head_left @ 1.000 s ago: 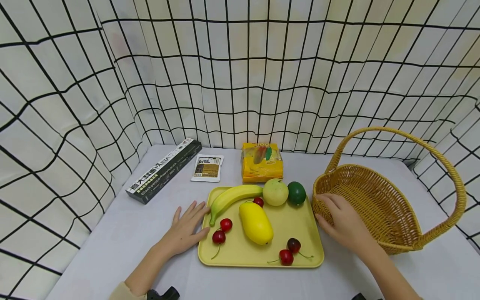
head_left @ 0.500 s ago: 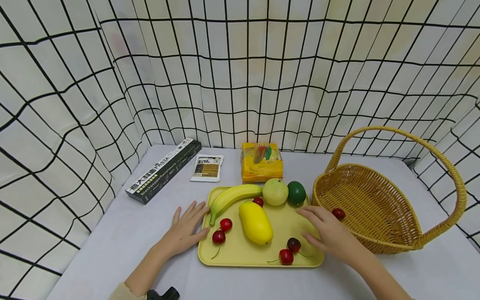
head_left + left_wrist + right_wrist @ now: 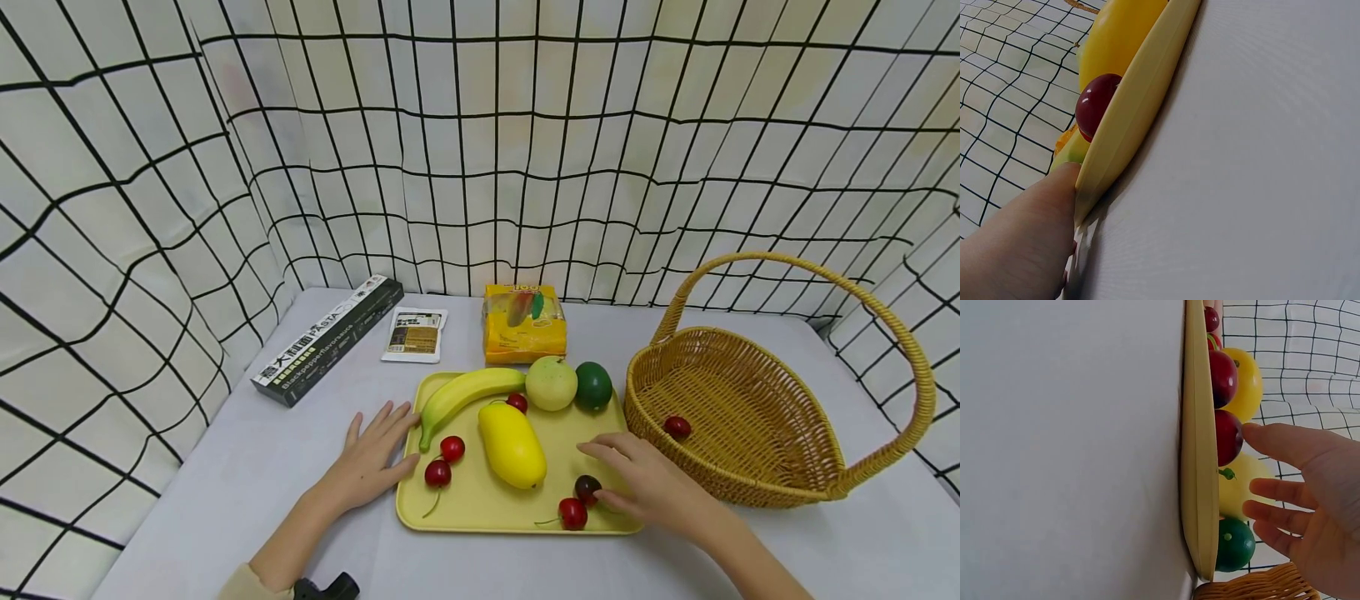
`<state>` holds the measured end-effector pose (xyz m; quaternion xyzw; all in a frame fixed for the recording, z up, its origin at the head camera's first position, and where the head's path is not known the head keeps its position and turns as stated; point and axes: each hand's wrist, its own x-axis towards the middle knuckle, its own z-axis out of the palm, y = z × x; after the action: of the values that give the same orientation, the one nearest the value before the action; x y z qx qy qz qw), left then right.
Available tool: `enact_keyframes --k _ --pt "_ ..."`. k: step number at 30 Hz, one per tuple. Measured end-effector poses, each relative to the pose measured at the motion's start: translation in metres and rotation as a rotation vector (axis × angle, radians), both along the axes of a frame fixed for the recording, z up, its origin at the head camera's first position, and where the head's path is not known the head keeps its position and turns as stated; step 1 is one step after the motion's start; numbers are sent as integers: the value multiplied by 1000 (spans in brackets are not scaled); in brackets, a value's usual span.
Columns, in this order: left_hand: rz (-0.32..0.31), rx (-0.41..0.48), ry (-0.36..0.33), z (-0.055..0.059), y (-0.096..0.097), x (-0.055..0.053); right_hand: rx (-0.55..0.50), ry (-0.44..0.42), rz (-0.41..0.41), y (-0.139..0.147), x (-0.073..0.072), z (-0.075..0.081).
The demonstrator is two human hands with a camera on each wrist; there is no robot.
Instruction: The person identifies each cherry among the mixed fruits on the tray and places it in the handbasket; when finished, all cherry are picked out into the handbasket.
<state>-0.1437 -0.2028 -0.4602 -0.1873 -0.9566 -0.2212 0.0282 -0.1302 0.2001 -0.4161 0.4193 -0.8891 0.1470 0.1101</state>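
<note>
Hovering over the right edge of the yellow tray [image 3: 517,518], the right hand [image 3: 656,483] has its thumb and fingers spread apart and lightly bent, with nothing gripped. The dark red cherry [image 3: 587,488] sits on the tray near its front right corner, just left of the thumb tip — the right wrist view shows the thumb [image 3: 1263,434] right at the fruit's skin, though I cannot tell whether they touch. The index fingertip lies beyond the fruit, farther from the person, so the cherry is at the mouth of the gap between thumb and index finger. The right hand is clearly the nearer one; the left hand [image 3: 375,454] lies flat and spread with its fingertips at the tray's left edge, holding nothing.

As for direction, the dark red cherry is nearly round and shows no clear long axis; which way its stem points cannot be told in the head view. Beside it, toward the person and slightly left, sits the red cherry [image 3: 572,515] — touching or nearly so — with its thin stem pointing left. The wicker basket [image 3: 750,404] stands to the right of the tray.
</note>
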Motion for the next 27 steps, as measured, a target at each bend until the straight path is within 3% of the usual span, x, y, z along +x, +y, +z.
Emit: enact_keyframes --k 13,27 --pt "-2 4 4 0 0 0 75 -60 28 -6 4 -5" --pt "-7 8 20 1 1 1 102 -49 81 -10 3 -7"
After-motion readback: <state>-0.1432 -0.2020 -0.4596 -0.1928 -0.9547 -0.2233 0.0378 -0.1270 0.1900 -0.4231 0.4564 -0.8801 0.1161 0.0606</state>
